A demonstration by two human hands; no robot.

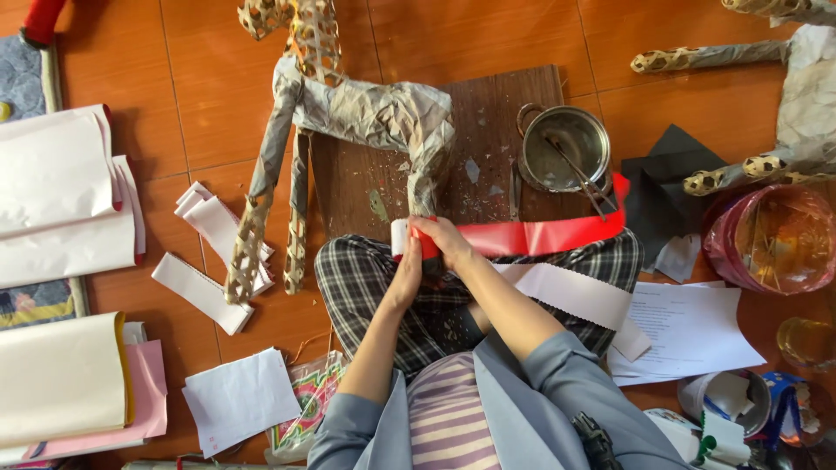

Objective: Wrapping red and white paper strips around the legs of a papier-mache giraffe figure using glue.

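Over the checked lap, the left hand (406, 277) and right hand (446, 240) meet, fingers pinching the near end of a red paper strip (531, 236) that runs rightward past a metal pot (562, 148) on the wooden board (488, 130), beside a paper-wrapped animal frame (366, 113).

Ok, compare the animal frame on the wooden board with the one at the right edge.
The paper-covered woven animal frame on the board shows whole, its front legs bare lattice; the woven animal frame at the right edge is cut off by the picture. The first touches the red paper strip both hands hold; the second lies apart. Both share grey paper skin over weave.
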